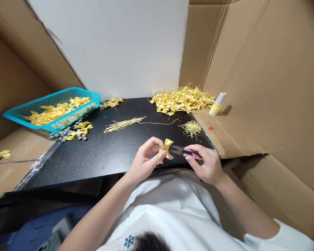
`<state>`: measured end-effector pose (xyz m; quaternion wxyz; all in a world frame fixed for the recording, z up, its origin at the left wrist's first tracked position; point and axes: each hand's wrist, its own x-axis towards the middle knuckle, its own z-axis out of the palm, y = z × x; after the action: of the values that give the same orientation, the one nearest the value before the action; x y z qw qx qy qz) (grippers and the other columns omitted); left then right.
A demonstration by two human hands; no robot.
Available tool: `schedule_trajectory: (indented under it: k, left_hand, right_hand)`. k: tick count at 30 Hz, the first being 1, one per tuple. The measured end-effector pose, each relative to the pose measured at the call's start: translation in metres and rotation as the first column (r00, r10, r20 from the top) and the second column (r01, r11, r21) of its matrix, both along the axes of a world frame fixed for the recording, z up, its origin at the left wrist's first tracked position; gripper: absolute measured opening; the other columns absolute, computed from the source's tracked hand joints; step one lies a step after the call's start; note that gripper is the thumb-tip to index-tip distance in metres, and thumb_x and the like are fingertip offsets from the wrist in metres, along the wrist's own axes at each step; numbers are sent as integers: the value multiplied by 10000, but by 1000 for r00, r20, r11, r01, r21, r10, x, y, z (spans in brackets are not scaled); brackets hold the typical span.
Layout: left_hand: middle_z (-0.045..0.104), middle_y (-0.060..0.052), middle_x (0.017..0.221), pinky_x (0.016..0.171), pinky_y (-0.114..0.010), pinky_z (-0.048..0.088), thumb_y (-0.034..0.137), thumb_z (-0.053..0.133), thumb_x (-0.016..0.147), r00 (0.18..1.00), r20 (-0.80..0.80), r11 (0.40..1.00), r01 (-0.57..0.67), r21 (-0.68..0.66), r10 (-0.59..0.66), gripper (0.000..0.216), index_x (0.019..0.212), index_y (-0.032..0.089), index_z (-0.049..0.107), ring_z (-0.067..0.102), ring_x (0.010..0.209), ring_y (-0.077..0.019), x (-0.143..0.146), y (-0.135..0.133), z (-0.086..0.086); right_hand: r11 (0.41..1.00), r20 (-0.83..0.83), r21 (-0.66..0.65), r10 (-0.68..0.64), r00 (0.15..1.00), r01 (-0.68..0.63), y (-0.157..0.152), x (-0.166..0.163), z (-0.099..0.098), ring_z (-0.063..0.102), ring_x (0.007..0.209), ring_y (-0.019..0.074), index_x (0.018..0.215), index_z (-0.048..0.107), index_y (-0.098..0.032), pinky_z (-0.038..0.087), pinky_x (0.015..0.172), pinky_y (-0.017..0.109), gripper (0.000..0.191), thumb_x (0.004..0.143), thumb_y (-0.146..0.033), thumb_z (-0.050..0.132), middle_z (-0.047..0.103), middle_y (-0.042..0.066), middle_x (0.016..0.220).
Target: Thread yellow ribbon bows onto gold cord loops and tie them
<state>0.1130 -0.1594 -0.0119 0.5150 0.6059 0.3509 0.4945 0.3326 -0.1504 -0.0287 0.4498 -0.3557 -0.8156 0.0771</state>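
Between the thumb and fingers of my left hand (146,158) is a yellow ribbon bow (168,143), held above the table's front edge. A loop of gold cord hangs by the thumb. My right hand (208,164) is closed around pink-handled thread snips (192,152). Their dark, pointed blades are apart and aim left at the bow; whether they touch it I cannot tell. Behind the hands lie a bundle of gold cords (124,124), one strand trailing right, and a tangle of thin yellow cord clippings (192,129).
A turquoise basket (52,96) of yellow bows stands at the left, with silvery bells (65,133) beside it. At the back right are a large heap of bows (183,99) and a white cone spool (219,101) wound with yellow thread. Cardboard walls (277,69) flank the black table (99,153).
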Motion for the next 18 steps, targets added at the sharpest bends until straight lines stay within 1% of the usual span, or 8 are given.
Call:
schedule_trajectory:
  k: [2,5,7,10,13,18]
  left_hand:
    - [700,-33,748,576,-198,463,345,635,873,1000,-5,1000,3,27,-3,196,903,170,551,660,694,-130,0,-2,2]
    - [722,-53,777,579,-216,475,327,628,879,999,-49,997,-5,77,9,214,1008,158,619,657,665,-134,-1,-5,3]
    - [739,-68,823,611,-227,493,304,617,888,995,-94,992,-14,122,25,240,1078,158,629,681,701,-150,-2,-7,3]
    - [753,-73,875,688,-238,525,259,611,889,988,-148,981,-19,193,48,258,1128,161,628,709,762,-165,-2,-9,4]
    - [762,-61,857,754,-241,539,219,633,868,978,-193,970,-28,241,77,288,1150,157,627,720,765,-161,-2,-11,7]
    - [767,-44,822,773,-225,539,193,640,856,964,-240,962,-53,267,119,303,1157,153,625,727,747,-148,-1,-14,12]
  right_hand:
    - [999,21,47,3,1000,-4,-2,-2,5,657,613,135,991,582,-208,541,589,237,118,875,-231,574,719,37,827]
    - [996,37,84,-1,999,-3,-4,-3,10,634,589,124,986,582,-205,513,574,230,112,881,-239,562,705,23,778]
    - [991,54,134,2,999,-9,-5,-3,13,628,586,124,981,584,-196,489,568,232,110,885,-242,556,695,19,753]
    - [975,104,220,-11,995,-12,-5,-4,16,623,597,126,997,581,-176,450,568,237,131,884,-239,562,690,25,749]
    - [954,159,300,-41,986,-9,-5,-4,18,611,590,126,1027,577,-166,424,566,243,155,887,-232,563,690,29,746]
    - [930,191,368,-73,979,-3,-6,-2,20,592,570,126,1032,579,-156,406,562,251,161,888,-227,566,685,30,722]
